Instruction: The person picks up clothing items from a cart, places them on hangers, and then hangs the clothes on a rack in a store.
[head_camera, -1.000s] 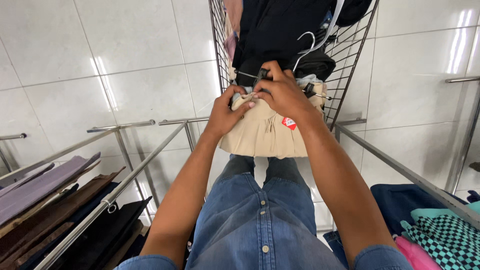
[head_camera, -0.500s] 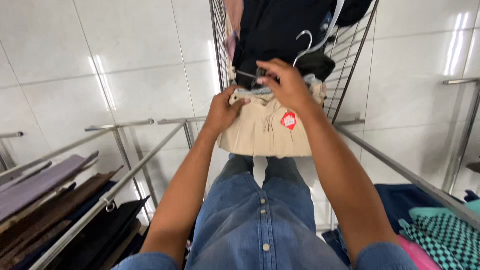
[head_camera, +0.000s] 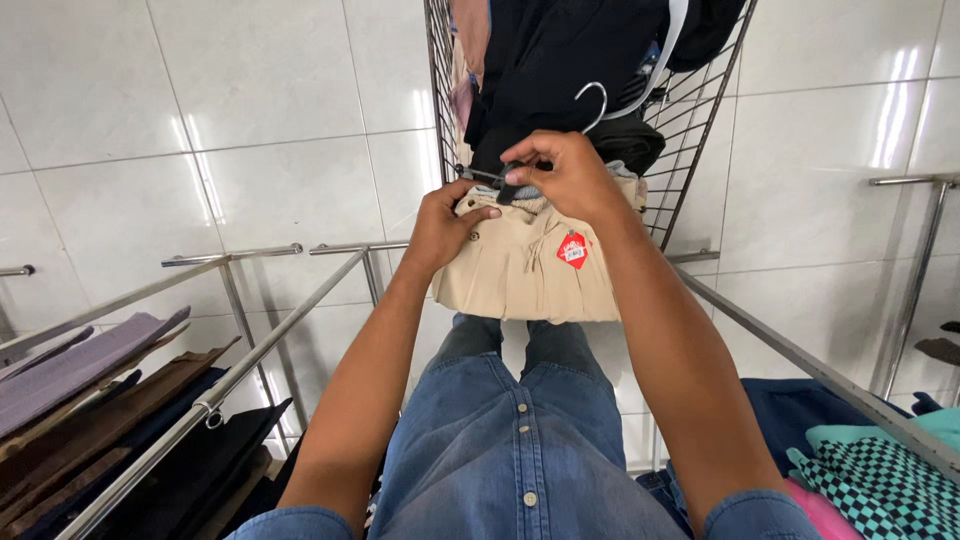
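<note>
A beige pleated skirt (head_camera: 520, 275) with a small red tag (head_camera: 573, 250) hangs from a black clip hanger (head_camera: 500, 180) with a white metal hook (head_camera: 592, 100). My left hand (head_camera: 445, 225) grips the skirt's waistband at its left end. My right hand (head_camera: 560, 175) pinches the hanger's clip over the waistband's middle. Both hands are held in front of me, close to a wire grid rack (head_camera: 690, 130).
Dark garments (head_camera: 560, 60) hang on the wire rack behind the skirt. Chrome rails (head_camera: 250, 370) run along both sides, with folded brown and purple clothes (head_camera: 90, 390) at lower left and a teal checkered garment (head_camera: 880, 480) at lower right. White tiled floor surrounds.
The skirt and hanger have dropped slightly away from the rack. My right hand shifted from covering the waistband to pinching the hanger's clip, and the white hook now shows above it.
</note>
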